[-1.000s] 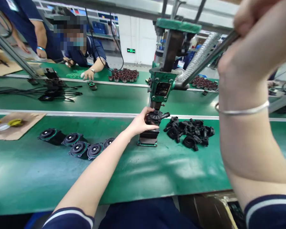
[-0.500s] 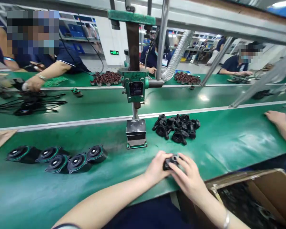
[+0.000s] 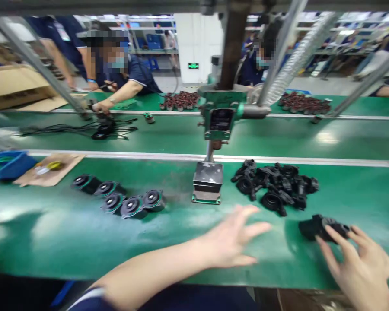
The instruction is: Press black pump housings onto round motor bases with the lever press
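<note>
My left hand (image 3: 235,242) is empty and blurred, its fingers spread above the green bench in front of the press. To the right, my right hand (image 3: 359,255) has its thumb and fingers round a black pump body (image 3: 316,228), which lies tilted low at the bench surface. Part of that body is covered by my fingers. Just behind it lies a heap of black plastic pump housings (image 3: 274,183) with round openings and short spouts. Several black cylindrical motors (image 3: 132,206) with green rings stand in a group left of the press.
A press with a dark metal block (image 3: 208,179) stands mid-bench. At the far left are a blue bin (image 3: 11,166) and a cardboard sheet (image 3: 52,170). Across the bench, a co-worker's hand (image 3: 102,107) handles black cables. Slanted metal posts (image 3: 40,65) rise beyond.
My left hand has let go of the black part and opened. My right hand has moved right with a black pump body. The view has turned left.
</note>
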### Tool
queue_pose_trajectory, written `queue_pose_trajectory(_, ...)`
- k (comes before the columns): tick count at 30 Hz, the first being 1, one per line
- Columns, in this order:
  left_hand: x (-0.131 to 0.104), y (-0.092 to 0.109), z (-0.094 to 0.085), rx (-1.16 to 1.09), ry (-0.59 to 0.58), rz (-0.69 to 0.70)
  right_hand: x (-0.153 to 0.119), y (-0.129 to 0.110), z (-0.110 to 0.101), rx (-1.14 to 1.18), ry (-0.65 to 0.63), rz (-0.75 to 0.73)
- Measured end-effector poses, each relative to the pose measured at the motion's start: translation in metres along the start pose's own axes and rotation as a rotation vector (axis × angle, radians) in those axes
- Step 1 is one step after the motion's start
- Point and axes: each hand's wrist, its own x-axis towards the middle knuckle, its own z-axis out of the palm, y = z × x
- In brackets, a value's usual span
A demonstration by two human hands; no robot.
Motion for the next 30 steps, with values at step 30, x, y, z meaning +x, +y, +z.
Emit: queue_pose_trajectory(30, -0.081, -0.051, -0.02, -0.294, 0.284, -0.455, 0.033, -0.129, 0.018, 0.367, -0.34, -0.533)
